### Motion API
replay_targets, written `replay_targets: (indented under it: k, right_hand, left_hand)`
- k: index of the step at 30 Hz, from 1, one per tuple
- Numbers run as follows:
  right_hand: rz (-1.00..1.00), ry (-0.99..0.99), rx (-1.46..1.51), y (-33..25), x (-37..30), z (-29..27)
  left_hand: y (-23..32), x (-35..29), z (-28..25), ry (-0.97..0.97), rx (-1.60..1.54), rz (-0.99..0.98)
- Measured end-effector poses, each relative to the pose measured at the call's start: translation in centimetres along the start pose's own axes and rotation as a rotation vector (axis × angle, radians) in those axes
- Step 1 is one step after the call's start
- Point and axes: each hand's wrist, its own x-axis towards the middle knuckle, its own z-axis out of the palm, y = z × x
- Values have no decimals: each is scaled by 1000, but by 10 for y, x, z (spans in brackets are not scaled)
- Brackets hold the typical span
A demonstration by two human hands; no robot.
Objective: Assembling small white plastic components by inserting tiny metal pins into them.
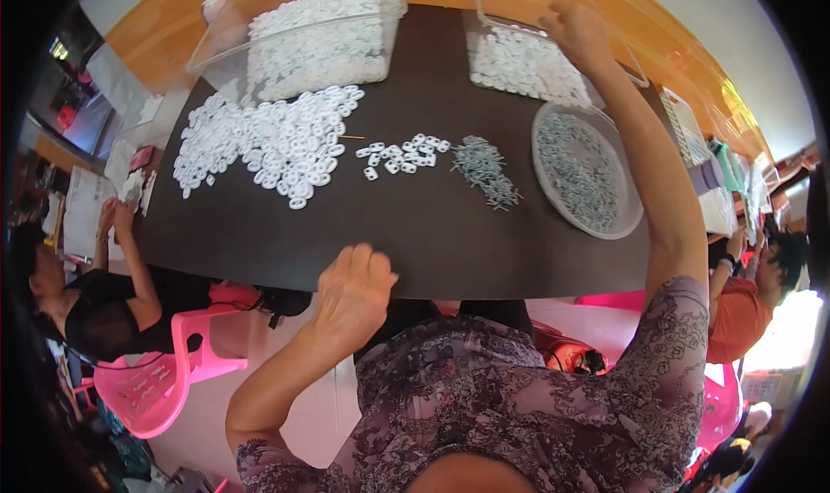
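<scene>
— From where is the scene viewed?
— It is viewed from above the patterned shirt (484,389), quite near; the view is directed downward, and the table (484,264) is broadly taken in.

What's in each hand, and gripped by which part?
Can't tell: the left hand and right hand both hide their palms; no held thing or grip point shows.

Pink chair (143,407), pale tiled floor (203,419)
</scene>
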Motion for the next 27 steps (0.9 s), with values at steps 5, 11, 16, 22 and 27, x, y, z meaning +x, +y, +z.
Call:
replay_targets:
  k: [5,11,16,22,27]
  right_hand:
    - [-148,263,221,-68,-37,-22]
    - [-408,111,517,-147,-93,-7]
    - [-447,15,614,-172,-114,-18]
    - [-385,-65,707,-175,-129,-16]
    - [-185,-212,902,-189,-149,-6]
  left_hand:
    - [-14,-33,-33,5,46,-95]
    - [-48,34,-7,312,-104,-206]
    - [-72,58,26,256,61,-179]
    - [-72,64,31,207,148,-60]
    - [-54,57,21,229,65,-55]
